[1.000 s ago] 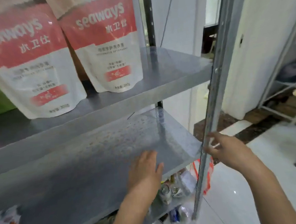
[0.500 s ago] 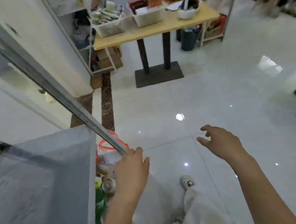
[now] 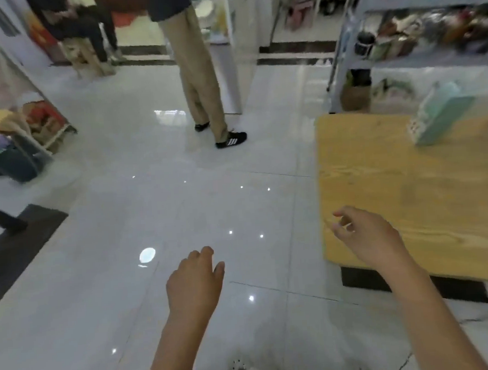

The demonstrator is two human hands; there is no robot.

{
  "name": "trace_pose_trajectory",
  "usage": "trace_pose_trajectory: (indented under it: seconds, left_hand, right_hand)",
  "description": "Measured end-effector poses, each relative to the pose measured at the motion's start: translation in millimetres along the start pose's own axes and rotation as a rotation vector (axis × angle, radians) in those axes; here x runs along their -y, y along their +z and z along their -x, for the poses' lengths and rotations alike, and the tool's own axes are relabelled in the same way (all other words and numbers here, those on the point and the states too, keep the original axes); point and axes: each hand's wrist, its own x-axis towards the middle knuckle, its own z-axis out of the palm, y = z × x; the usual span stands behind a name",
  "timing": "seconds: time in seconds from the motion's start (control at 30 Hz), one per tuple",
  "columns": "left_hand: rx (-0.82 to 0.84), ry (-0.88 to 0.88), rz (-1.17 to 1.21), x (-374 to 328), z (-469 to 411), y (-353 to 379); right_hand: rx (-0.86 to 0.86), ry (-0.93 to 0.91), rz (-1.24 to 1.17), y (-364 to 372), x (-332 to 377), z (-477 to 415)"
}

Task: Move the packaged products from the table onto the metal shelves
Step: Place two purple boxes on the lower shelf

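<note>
Over on the wooden table [image 3: 394,192], a mint-green package [image 3: 441,115] sits at its far side. Both hands are empty and relaxed: right hand [image 3: 369,237] above the table's near-left corner, left hand [image 3: 194,282] over the floor [image 3: 180,188] beside it.

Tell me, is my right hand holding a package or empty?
Empty. The right hand hangs over the wooden table, fingers loosely curled round nothing.

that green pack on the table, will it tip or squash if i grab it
Probably light for its bulk: the green pack looks like a wrapped soft bundle, though it is blurred. It seems to stand on end on the table, so a push up high could tip it. It may dent under a tight squeeze.
</note>
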Motion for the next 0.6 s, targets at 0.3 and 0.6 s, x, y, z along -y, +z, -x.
trace_pose_trajectory:
  seconds: [0.3,0.6]
  left_hand:
    - [0.017,0.391,0.036,-260,35,54]
    - [0.091,0.636,0.015,-433,75,92]
  right_hand:
    - [-0.335,0.312,-0.145,-124,-237,91]
    - [-0.568,0.575,-0.25,-197,-409,165]
